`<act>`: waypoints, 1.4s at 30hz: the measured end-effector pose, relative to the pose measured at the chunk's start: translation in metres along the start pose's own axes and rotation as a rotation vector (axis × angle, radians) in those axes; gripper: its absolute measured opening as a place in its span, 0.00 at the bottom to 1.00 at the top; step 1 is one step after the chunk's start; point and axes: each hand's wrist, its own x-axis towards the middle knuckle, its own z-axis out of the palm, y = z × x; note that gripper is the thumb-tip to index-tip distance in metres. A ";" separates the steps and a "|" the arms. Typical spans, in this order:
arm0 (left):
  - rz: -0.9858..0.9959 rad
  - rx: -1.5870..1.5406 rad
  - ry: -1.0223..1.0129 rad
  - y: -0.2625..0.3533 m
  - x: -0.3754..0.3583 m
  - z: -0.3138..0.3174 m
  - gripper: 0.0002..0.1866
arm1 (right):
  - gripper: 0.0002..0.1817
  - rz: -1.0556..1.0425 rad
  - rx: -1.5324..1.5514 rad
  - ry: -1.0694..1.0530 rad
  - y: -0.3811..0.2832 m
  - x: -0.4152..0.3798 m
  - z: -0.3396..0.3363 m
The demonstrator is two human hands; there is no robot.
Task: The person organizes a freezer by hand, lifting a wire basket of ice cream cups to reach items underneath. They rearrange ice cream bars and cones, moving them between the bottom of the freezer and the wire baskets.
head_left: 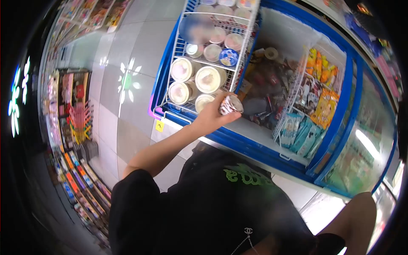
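My left hand (216, 114) is closed around a small ice cream cup (230, 105) with a brown-and-white patterned surface. It holds the cup above the near edge of an open chest freezer (238, 142). Just behind the hand, large round tubs (208, 79) with pale lids stand in a white wire basket (204, 11). Farther back in that basket are smaller cups, among them one with a blue lid (228, 57). Of my right arm only the bent elbow (364, 208) shows at the lower right; the hand is out of sight.
Loose packs (272, 76) lie deep in the freezer's middle. A second wire basket (293, 95) holds orange packs (325, 108) and teal packs (307, 135). The sliding glass lid (361, 140) covers the right end. Stocked shelves (80, 178) stand at left across the tiled floor (127, 97).
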 end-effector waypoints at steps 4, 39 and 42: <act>0.074 0.028 -0.126 -0.008 0.006 0.003 0.34 | 0.28 0.104 0.071 -0.035 -0.039 -0.016 -0.001; 0.031 -0.052 -0.168 -0.026 0.015 0.022 0.31 | 0.32 0.169 0.279 -0.186 -0.089 -0.009 -0.011; -0.034 -0.122 -0.218 -0.027 0.020 0.035 0.32 | 0.33 0.026 0.328 -0.225 -0.064 0.034 -0.026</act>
